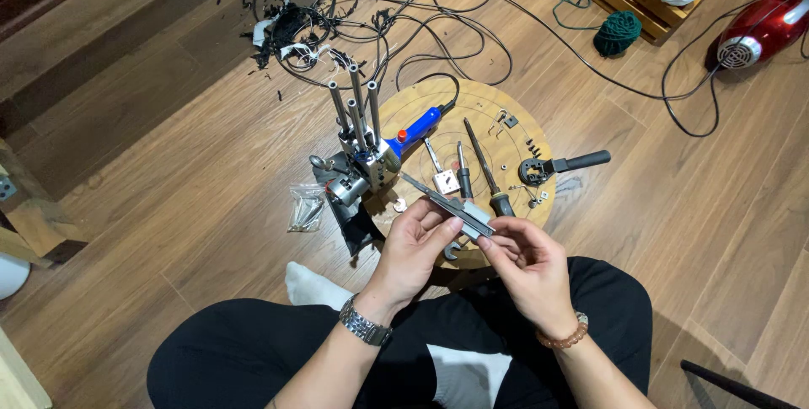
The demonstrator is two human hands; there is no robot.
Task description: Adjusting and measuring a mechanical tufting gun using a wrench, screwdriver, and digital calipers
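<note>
I sit cross-legged on the wooden floor (168,139), and both my hands meet just below the centre of the frame. My left hand (415,245) is closed around a long, flat metal part (447,204), thumb on top, fingers curled beneath it. The part slants from my hands up toward the left, its thin end pointing at the metal device (364,160). My right hand (524,261) pinches the lower, wider end of the same part between thumb and fingertips (493,242).

Just above my hands lies a round wooden board (493,110). On it, in the centre of the frame, I see a blue-handled tool (419,128), 2 screwdrivers (484,169) side by side, a small square plate (447,181), and a black-handled tool (563,165) resting across the board's right edge. The metal device with 4 upright rods stands at the board's left edge. A clear bag of small hardware (306,207) lies on the floor left of it.

In the upper part of the frame, black cables (396,21) tangle. A red appliance (763,30) sits at the upper right, with a ball of green yarn (618,33) nearby.
</note>
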